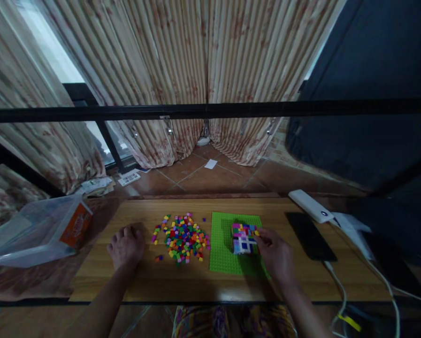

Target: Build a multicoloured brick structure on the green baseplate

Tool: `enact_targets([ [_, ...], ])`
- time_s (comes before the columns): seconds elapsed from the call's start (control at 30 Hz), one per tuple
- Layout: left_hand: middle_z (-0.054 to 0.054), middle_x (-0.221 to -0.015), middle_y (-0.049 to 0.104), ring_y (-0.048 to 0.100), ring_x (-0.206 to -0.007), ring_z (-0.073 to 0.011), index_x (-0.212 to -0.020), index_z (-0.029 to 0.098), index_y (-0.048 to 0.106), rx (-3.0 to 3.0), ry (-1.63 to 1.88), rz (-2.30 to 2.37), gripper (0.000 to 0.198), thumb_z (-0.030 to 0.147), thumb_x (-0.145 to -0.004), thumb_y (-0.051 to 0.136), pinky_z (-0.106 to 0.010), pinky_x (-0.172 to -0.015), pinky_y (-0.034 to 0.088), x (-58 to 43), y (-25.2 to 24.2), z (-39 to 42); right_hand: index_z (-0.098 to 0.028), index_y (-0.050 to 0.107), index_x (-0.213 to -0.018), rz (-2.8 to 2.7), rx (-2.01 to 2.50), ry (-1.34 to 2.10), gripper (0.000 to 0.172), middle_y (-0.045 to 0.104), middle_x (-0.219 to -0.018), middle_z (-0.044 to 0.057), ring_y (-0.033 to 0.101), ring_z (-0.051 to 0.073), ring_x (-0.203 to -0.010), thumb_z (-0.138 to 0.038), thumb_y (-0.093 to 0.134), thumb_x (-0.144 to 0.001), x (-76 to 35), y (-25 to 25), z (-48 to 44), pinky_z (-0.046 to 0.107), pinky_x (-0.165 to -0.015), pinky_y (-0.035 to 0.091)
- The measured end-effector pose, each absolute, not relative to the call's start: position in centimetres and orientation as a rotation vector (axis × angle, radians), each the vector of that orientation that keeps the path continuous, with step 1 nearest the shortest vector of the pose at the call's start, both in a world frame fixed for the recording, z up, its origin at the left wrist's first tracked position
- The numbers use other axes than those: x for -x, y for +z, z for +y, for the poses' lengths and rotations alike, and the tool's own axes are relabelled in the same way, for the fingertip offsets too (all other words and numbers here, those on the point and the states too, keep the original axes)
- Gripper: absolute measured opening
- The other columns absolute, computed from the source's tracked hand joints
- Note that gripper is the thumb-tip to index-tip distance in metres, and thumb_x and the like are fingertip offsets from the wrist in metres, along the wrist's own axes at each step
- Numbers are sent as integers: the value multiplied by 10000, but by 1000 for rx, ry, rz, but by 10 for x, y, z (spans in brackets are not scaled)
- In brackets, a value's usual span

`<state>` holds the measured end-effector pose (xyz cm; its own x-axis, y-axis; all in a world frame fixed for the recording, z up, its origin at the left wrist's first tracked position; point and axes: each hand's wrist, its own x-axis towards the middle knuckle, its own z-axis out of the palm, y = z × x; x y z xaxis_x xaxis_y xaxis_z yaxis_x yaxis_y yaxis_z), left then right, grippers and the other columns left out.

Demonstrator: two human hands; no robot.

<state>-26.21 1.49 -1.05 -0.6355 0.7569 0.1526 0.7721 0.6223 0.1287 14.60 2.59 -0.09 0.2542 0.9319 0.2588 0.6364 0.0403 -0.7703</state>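
Observation:
A square build of small colored bricks stands on a green studded baseplate. Its far rows mix pink, red, yellow and blue, and its near part is mostly white and blue. At its right edge is my right hand, thumb and fingers pinched together. A yellow spot shows at the fingertips, but whether it is a loose brick or part of the build I cannot tell. My left hand rests palm down on the wooden table, fingers apart and holding nothing. Between it and the baseplate lies a pile of loose bricks.
A few bricks lie left of the pile. Right of the baseplate are a black phone on a cable and a white power bank. A clear plastic bin stands at the left. A black metal bar crosses beyond the table.

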Motion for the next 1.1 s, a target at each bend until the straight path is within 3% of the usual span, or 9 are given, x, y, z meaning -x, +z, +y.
enact_targets([
  [0.3,-206,-1277,545,485,-1175,-349,-1259,135,541,1291,-233,-2783,523,413,-915,263,-477,-937,387,263,-8,17,-186,700,-897,-1476,1637,549,285,725,-806,82,681,222,-730,-402,575,-759,-140,-5,37,337,-692,523],
  [0.73,-205,-1292,536,472,-1194,-361,-1252,127,543,1285,-248,-2795,514,415,-914,285,-488,-946,387,261,-7,17,-177,702,-956,-1419,1618,611,339,745,-920,101,695,243,-828,-437,527,-826,-143,-5,34,369,-772,513],
  [0.9,-208,-1281,539,467,-1202,-352,-1257,126,542,1280,-257,-2778,523,424,-919,278,-487,-952,384,265,-13,17,-165,708,-913,-1238,1593,688,341,746,-868,104,689,242,-786,-447,600,-756,-141,-13,40,374,-749,525],
  [1.1,-197,-1280,548,477,-1191,-348,-1263,126,548,1295,-291,-2754,507,410,-915,314,-486,-957,384,267,-18,16,-154,712,-843,-1040,1530,865,336,730,-749,81,662,213,-652,-417,689,-635,-140,-15,48,332,-620,523],
])
